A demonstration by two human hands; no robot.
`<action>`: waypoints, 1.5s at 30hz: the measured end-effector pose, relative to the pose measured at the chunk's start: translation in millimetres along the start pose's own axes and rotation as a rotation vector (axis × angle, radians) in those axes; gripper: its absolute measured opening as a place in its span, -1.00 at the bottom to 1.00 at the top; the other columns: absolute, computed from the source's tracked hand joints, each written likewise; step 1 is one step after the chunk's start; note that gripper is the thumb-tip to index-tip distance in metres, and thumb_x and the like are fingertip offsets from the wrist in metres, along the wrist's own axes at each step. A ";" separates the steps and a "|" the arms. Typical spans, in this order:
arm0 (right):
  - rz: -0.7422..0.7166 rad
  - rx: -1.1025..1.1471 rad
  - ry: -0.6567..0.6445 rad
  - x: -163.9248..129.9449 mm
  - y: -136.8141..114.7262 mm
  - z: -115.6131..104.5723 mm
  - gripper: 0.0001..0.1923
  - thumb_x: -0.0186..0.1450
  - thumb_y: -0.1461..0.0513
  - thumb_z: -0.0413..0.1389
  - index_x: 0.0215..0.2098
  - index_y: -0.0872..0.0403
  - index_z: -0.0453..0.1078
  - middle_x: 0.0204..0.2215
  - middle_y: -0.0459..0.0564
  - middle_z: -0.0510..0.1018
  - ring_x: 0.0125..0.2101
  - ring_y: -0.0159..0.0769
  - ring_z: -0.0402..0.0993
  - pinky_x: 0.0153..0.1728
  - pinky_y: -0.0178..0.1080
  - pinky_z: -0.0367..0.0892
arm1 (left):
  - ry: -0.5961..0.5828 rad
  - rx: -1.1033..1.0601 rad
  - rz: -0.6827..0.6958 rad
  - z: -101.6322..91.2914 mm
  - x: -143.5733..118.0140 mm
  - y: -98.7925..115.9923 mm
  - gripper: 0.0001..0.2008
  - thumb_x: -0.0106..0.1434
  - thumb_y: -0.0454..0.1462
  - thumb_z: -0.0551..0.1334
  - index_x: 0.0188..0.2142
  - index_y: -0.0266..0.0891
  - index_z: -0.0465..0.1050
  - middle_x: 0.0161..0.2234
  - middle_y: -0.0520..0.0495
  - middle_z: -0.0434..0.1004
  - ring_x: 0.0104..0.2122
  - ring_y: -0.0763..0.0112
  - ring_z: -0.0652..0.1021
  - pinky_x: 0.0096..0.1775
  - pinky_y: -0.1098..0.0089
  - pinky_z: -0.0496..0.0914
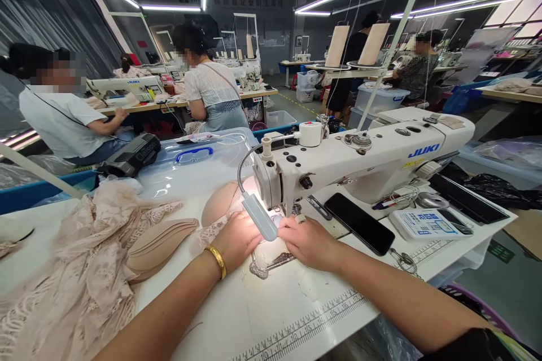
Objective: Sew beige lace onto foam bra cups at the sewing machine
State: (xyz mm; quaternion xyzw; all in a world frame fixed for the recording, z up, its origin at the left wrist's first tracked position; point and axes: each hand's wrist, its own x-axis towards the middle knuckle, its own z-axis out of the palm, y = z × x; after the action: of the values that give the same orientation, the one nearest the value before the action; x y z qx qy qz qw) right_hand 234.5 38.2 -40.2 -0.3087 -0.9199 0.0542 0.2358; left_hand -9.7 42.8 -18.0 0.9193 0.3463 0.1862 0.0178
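Fingers point(254, 232) of both hands press flat on the lace piece point(271, 256), grasping nothing, steadying it. Needle sits at 12 o'clock under the lamp point(259, 215); foam cups point(158, 245) stacked at 9 o'clock.

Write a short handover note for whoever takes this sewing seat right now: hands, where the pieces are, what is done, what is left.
Left hand: flat on the lace piece at the needle, gold bangle on the wrist.
Right hand: pressing the same piece from the other side, under the Juki machine head and its lamp.
Pieces: stack of foam cups and a pile of lace fabric lie left on the table.
Done: one piece sits under the needle; whether any seam is sewn cannot be told.
Left: apparently the stacked cups and lace.
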 end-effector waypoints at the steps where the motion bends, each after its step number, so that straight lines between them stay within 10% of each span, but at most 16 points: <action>1: 0.009 0.000 -0.002 0.7 -0.3 -0.2 -0.77 0.20 0.50 0.02 -0.38 0.06 0.30 -0.32 -0.04 0.47 -0.37 -0.28 0.21 -0.39 -0.26 0.09 | 0.001 -0.001 -0.011 0.5 0.3 -1.1 -0.71 0.45 -0.30 0.07 -0.32 -0.17 0.54 -0.28 -0.08 0.62 -0.16 0.16 0.56 -0.08 0.18 0.39; 15: -0.009 0.140 0.069 -1.6 -7.4 3.8 -0.81 0.37 0.38 -0.05 -0.30 0.03 0.34 -0.33 0.00 0.44 -0.34 -0.21 0.32 -0.36 -0.21 0.20 | 0.099 0.053 -0.072 -0.6 -4.8 0.3 -0.77 0.36 -0.41 0.07 -0.29 -0.20 0.49 -0.25 -0.14 0.59 -0.21 0.19 0.56 -0.12 0.17 0.47; 23: 0.509 1.269 -0.087 7.8 -67.2 -4.0 -0.66 0.37 0.08 0.16 0.03 0.01 0.24 -0.40 -0.17 0.42 -0.39 -0.32 0.34 -0.35 -0.28 0.23 | 0.195 -0.124 -0.112 -16.0 -62.7 47.4 -0.66 0.33 -0.40 0.14 0.07 -0.10 0.32 -0.12 -0.06 0.62 -0.14 0.30 0.60 -0.10 0.28 0.54; 28: 0.706 1.632 0.154 5.4 -106.4 -4.9 -0.40 0.19 0.11 0.34 0.13 0.00 0.28 -0.49 -0.25 0.37 -0.47 -0.42 0.25 -0.37 -0.34 0.15 | 0.171 -0.102 -0.311 -38.6 -113.1 33.6 -0.56 0.21 -0.38 0.25 0.09 -0.08 0.39 0.02 -0.15 0.61 -0.01 0.11 0.60 0.03 0.09 0.53; 32: 0.804 1.783 0.304 -0.1 -128.5 -10.4 -0.37 0.13 0.03 0.44 0.09 -0.07 0.34 -0.44 -0.22 0.38 -0.41 -0.41 0.30 -0.36 -0.36 0.19 | 0.491 -0.029 -0.584 -55.4 -139.6 47.2 -0.65 0.27 -0.18 0.27 0.04 -0.11 0.49 0.01 -0.25 0.60 0.01 -0.09 0.57 0.01 -0.09 0.48; 34: 0.841 1.795 0.345 -0.9 -137.6 -11.6 -0.35 0.13 0.01 0.45 0.11 -0.10 0.35 -0.41 -0.19 0.40 -0.37 -0.39 0.33 -0.34 -0.36 0.23 | 0.574 -0.285 -0.771 -52.0 -140.7 78.5 -0.66 0.29 -0.04 0.29 -0.01 -0.11 0.53 -0.06 -0.23 0.61 -0.08 -0.03 0.59 0.00 -0.01 0.47; 38: 0.794 1.779 0.409 -5.2 -155.8 -6.6 -0.33 0.12 -0.01 0.47 0.11 -0.10 0.37 -0.41 -0.18 0.40 -0.37 -0.37 0.36 -0.36 -0.34 0.25 | 0.057 -1.606 -0.960 -21.9 -123.8 138.1 -0.28 0.07 0.31 0.35 -0.15 -0.30 0.61 -0.27 -0.29 0.66 -0.29 0.11 0.64 -0.17 0.22 0.48; 41: 0.682 1.718 0.419 -19.6 -168.4 3.8 -0.35 0.12 -0.04 0.46 0.08 -0.09 0.38 -0.44 -0.18 0.40 -0.43 -0.39 0.35 -0.40 -0.32 0.25 | 0.416 -1.985 -1.095 -8.6 -107.5 147.5 -0.31 -0.01 0.21 0.49 -0.13 -0.31 0.61 -0.14 -0.27 0.66 -0.14 0.14 0.63 -0.05 0.29 0.46; 45: 0.573 1.663 0.255 -42.9 -174.3 8.8 -0.34 0.17 -0.10 0.41 0.13 -0.09 0.38 -0.42 -0.14 0.47 -0.44 -0.36 0.36 -0.38 -0.29 0.28 | 0.833 -1.854 -1.062 -22.4 -93.7 145.1 -0.52 0.08 -0.05 0.54 -0.09 -0.26 0.59 -0.02 -0.23 0.63 -0.03 0.06 0.59 -0.01 0.23 0.46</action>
State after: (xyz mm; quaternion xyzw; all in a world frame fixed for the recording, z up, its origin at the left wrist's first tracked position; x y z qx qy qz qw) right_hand 165.8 -127.0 -22.5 -0.2597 -0.4369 0.7270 0.4617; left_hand 9.0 -129.8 -4.7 0.1574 0.3994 0.6284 0.6487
